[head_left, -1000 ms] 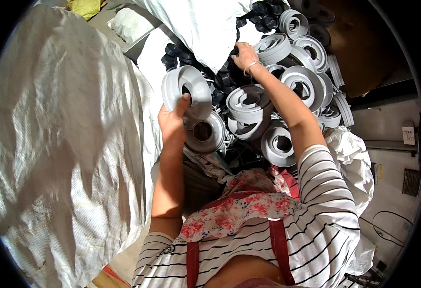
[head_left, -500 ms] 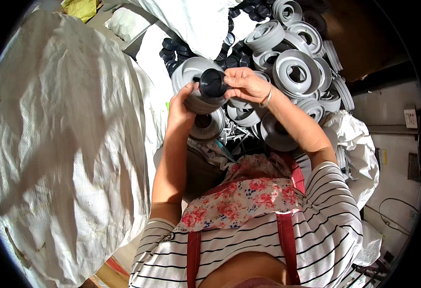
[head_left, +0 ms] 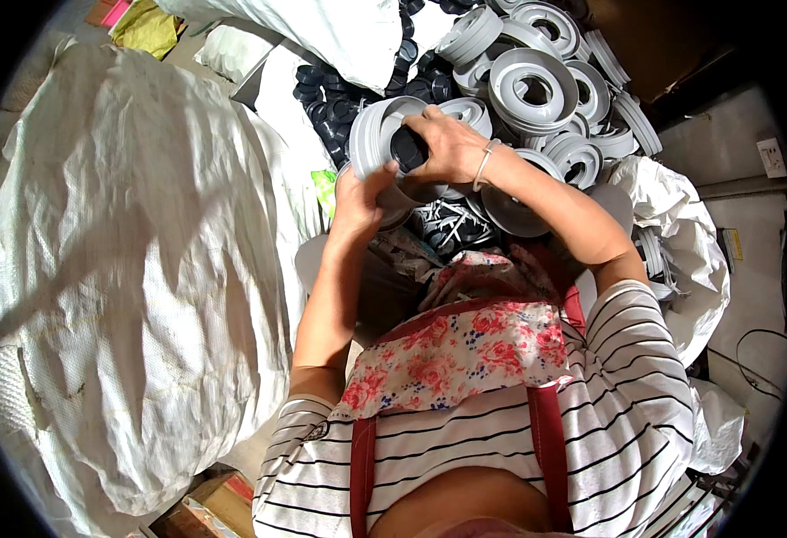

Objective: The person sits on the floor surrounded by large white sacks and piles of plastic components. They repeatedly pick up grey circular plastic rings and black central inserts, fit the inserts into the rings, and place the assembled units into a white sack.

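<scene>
My left hand (head_left: pixel 362 197) is closed on the near left rim of a round grey plastic ring (head_left: pixel 371 134), which is tilted up on its side. My right hand (head_left: pixel 447 148) grips a round black plastic cap (head_left: pixel 409 151) with its fingers curled over it. The cap sits at the ring's open middle, partly hidden by my fingers. From this angle I cannot tell whether it is seated in the ring. Several more black caps (head_left: pixel 340 112) lie just beyond the ring on white sheeting.
A heap of grey rings (head_left: pixel 534 90) lies at the back right. Thin grey and black plastic scraps (head_left: pixel 456 224) lie below my hands. A large white woven sack (head_left: pixel 142 269) fills the left side. A crumpled white bag (head_left: pixel 680 242) stands at the right, near a wall socket (head_left: pixel 771 157).
The ring has been tipped up on its side. My right hand has turned the black cap and brought it against the ring's middle, its fingers now curling over the cap.
</scene>
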{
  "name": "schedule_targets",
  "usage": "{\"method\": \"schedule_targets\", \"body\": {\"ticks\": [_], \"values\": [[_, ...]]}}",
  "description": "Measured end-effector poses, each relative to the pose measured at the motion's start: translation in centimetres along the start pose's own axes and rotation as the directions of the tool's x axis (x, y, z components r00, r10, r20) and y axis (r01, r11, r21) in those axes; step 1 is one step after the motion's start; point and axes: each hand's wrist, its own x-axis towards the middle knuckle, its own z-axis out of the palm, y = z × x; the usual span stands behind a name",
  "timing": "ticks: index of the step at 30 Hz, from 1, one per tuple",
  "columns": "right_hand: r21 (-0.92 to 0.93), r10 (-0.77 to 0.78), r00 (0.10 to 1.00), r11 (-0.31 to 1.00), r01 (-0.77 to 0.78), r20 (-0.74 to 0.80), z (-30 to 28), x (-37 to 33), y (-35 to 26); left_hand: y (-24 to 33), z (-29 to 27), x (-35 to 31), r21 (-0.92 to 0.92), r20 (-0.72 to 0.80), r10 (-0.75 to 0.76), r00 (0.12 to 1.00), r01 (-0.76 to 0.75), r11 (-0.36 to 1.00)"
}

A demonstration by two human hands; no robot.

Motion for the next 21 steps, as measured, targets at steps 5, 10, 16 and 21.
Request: {"method": "schedule_targets", "body": {"ticks": [5,10,16,21], "values": [[-0.018,-0.301,0.946,0.953,0.301,-0.123,0.8,-1.0,0.5,0.6,0.7,-0.5,-0.238,-0.009,-0.103,0.995,0.097,0.966],[-0.085,-0.419,0.897,0.908,0.411,-0.140,1.3,-2.2,1.1,1.2,0.4,-1.0,-0.328,0.083,-0.160,0.984,0.179,0.928],[0.072,-0.259,0.959,0.961,0.268,-0.113,1.6,-2.5,1.4,0.4,0.8,-1.3,-0.256,0.055,-0.115,0.992,0.125,0.958],[0.273,-0.201,0.955,0.927,0.257,-0.217,2.8,-2.6,1.8,0.4,1.3,-2.3,-0.199,0.045,-0.152,0.987,0.158,0.967]]}}
